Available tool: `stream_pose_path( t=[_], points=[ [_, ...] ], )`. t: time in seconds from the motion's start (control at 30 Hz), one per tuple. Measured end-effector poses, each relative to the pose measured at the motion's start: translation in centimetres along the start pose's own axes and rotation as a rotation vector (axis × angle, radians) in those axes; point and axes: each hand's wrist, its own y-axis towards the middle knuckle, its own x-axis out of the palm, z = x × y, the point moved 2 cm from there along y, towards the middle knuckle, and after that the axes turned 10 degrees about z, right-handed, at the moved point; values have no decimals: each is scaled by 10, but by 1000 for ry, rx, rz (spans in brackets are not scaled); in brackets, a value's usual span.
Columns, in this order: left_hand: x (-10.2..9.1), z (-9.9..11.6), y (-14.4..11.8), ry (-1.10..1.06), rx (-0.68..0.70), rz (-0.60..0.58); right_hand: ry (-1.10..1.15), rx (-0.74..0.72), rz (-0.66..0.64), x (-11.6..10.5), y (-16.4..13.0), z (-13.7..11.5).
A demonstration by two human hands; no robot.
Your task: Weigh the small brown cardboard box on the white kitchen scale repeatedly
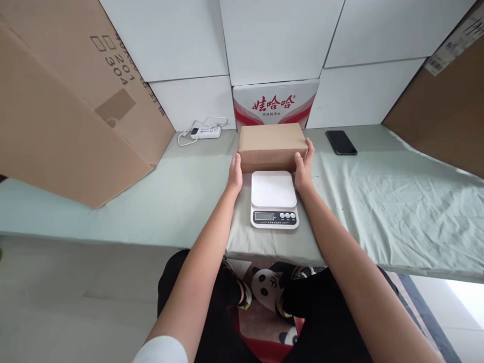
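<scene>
A closed brown cardboard box (pixel 272 138) sits at the back of the cloth-covered table, between my two hands. My left hand (pixel 235 172) grips its left end, thumb toward the front face. My right hand (pixel 304 166) holds the right end, with the thumb on the front face and fingers around the side. Just in front of the box lies a white kitchen scale (pixel 274 189) with a bare platform. The scale's small display looks blank, with round buttons to its right. Whether the box is resting on the cloth or slightly raised, I cannot tell.
A white power strip (pixel 206 132) with its cable lies at the back left. Toward the back right is a black phone (pixel 341 142). Large cardboard sheets (pixel 75 101) flank the left, another panel (pixel 446 111) the right. Behind stand white boxes (pixel 272 40) and a red-printed carton (pixel 276 103).
</scene>
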Motion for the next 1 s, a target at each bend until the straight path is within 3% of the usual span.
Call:
stream_pose_path(
  t=[0.1,0.17,0.27,0.37,0.43,0.53,0.67,1.0],
  points=[
    [-8,16,-19,87,34,58,-18,79,-79,-11,-11,0],
    [-18,28,-44,165,121,22,-67,114,-133,-24,-25,-4],
    [-37,42,-91,298,239,-253,-145,134,-236,-50,-59,-16],
    [-54,46,-133,446,182,-489,-236,100,-436,-73,-97,-32],
    [-60,46,-148,521,129,-567,-314,3,-553,-83,-116,-42],
    [-58,44,-154,588,121,-602,-412,-115,-653,-87,-131,-53],
    [-51,42,-150,638,149,-584,-467,-168,-703,-82,-129,-56],
    [-46,36,-133,655,185,-544,-451,-202,-689,-73,-115,-46]
  ],
)
